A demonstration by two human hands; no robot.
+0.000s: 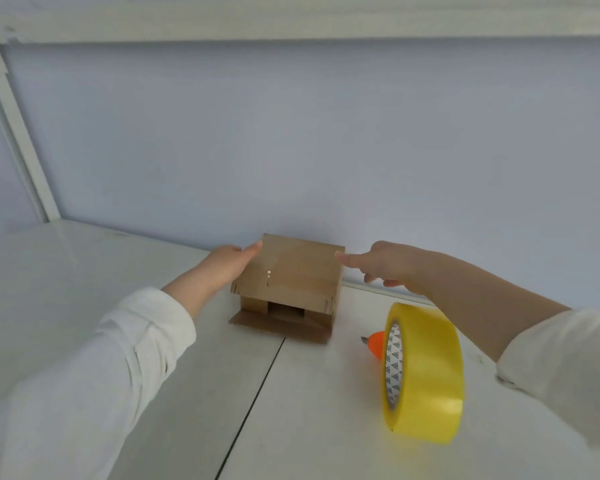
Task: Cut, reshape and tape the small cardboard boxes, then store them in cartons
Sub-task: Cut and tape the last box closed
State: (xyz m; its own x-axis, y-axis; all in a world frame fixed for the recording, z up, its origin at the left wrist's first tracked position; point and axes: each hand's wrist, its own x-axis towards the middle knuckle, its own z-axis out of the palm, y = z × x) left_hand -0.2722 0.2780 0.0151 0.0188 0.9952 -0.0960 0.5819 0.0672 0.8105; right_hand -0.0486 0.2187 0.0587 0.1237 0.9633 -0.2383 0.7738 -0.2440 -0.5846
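Note:
A small brown cardboard box point(288, 278) stands on the white table point(84, 271) against the back wall, its near end open with a flap lying flat toward me. My left hand point(227, 263) lies along the box's left side, thumb at the top edge, fingers hidden behind it. My right hand point(385, 263) reaches in from the right with its index fingertip at the box's upper right corner and the other fingers loosely curled, holding nothing. A yellow tape roll point(425, 372) stands on edge to the right. An orange cutter point(374, 344) pokes out behind the roll.
The table has a dark seam point(253, 403) running from the box toward me. A pale blue wall closes the back. A white shelf frame post point(18, 140) rises at the left, with a white beam overhead.

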